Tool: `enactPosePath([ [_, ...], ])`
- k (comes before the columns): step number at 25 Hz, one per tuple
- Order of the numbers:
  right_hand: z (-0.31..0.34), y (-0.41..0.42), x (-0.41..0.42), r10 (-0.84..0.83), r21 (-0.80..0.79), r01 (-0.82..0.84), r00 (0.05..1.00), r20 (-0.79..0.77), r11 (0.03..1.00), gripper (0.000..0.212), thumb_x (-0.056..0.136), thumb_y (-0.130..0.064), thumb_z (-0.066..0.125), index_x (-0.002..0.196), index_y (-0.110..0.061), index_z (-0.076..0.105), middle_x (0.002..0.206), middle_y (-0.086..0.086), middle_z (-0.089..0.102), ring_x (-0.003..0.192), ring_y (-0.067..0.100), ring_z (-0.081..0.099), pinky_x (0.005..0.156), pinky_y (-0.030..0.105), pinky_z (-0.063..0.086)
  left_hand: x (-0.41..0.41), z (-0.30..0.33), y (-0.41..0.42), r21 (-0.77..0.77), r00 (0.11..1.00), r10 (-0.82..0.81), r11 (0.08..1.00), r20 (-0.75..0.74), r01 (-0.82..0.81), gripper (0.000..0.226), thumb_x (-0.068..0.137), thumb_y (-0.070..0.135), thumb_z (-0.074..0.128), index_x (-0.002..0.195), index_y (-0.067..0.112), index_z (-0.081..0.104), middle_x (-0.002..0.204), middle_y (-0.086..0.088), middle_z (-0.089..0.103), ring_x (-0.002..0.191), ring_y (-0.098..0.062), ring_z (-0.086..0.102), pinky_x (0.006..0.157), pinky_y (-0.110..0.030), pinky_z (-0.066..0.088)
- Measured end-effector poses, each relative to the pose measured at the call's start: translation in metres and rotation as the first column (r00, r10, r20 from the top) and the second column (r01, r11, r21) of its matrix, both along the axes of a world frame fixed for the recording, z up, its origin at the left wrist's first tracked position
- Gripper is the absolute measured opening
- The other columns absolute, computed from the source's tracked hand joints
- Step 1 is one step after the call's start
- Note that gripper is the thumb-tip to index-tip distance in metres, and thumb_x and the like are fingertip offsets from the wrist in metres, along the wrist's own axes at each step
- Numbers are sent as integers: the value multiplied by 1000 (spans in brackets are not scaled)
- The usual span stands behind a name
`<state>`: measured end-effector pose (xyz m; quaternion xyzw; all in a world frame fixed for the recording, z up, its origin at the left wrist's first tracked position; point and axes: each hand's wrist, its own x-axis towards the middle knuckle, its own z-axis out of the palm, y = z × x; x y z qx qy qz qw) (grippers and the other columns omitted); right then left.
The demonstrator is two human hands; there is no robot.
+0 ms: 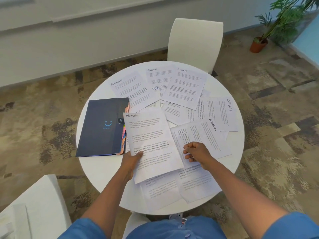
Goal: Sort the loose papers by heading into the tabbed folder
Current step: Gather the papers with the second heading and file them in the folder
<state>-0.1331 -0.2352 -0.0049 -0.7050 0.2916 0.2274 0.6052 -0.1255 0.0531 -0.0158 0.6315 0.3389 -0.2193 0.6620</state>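
1. One sheet headed ADMIN [151,145] is lifted above the round worktop [103,168]. The left hand [132,160] holds it at its lower left edge, the grip clamped on the paper with the thumb on top.
2. The right hand [196,152] is curled with its fingers together, just beside that sheet and over another ADMIN sheet [203,137] that lies sideways. I cannot tell if it pinches a corner of some paper or is only closed.
3. The tabbed folder [103,126] lies on the left part of the worktop, closed, its snap button fastened. Coloured tabs show along its right edge, and the lifted sheet touches or overlaps this edge.
4. As I judge it, the task is near its beginning: no paper is visibly filed and the folder is not yet opened. Many sheets are still loose: two more ADMIN sheets [131,90] [186,87] at the far side, a FINANCE sheet [158,75] between them, a SPORTS sheet [224,112] at the right, and some near sheets [176,187] whose headings are hidden.
5. Room is small. The papers overlap and cover most of the worktop; the near ones come to the front edge or a little over it and could slide off. Bare surface is mainly at the near left, in front of the folder, which probably needs more space to open.
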Motion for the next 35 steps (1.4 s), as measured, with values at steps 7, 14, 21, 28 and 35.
enactPosePath([
  [7,10,30,97,78,-65,-74,995,60,995,9,93,-5,57,93,-5,66,89,15,72,64,18,63,58,28,53,16,-2,30,-111,994,114,987,2,-113,28,93,5,64,120,11,62,110,-8,72,97,-29,70,74,-38,58],
  [14,2,78,224,141,-184,-119,984,112,976,14,83,-1,64,74,-12,65,80,11,68,68,23,61,65,32,53,48,-15,58,-159,991,126,979,-36,-130,19,92,9,65,111,14,67,109,-9,74,98,-32,72,88,-48,56],
  [21,-21,117,304,301,-532,-158,934,194,832,15,81,-17,68,94,-15,61,99,1,63,93,17,58,77,25,40,89,-18,84,-162,995,103,981,-20,-105,26,92,12,67,118,9,66,107,-9,75,94,-29,73,71,-36,60],
  [28,-44,147,336,281,-717,-212,960,-23,664,79,71,-45,79,133,-12,43,131,11,47,123,34,46,99,44,43,98,-23,104,-164,992,116,979,-49,-123,26,91,16,68,117,11,67,107,-9,75,97,-31,73,83,-45,58],
  [35,-52,151,339,295,-783,-183,955,1,594,34,80,-15,60,114,-9,56,114,14,63,114,35,53,90,37,49,100,-22,118,-158,990,131,978,-45,-137,21,91,13,67,113,13,68,103,-7,77,92,-27,74,76,-40,58],
])
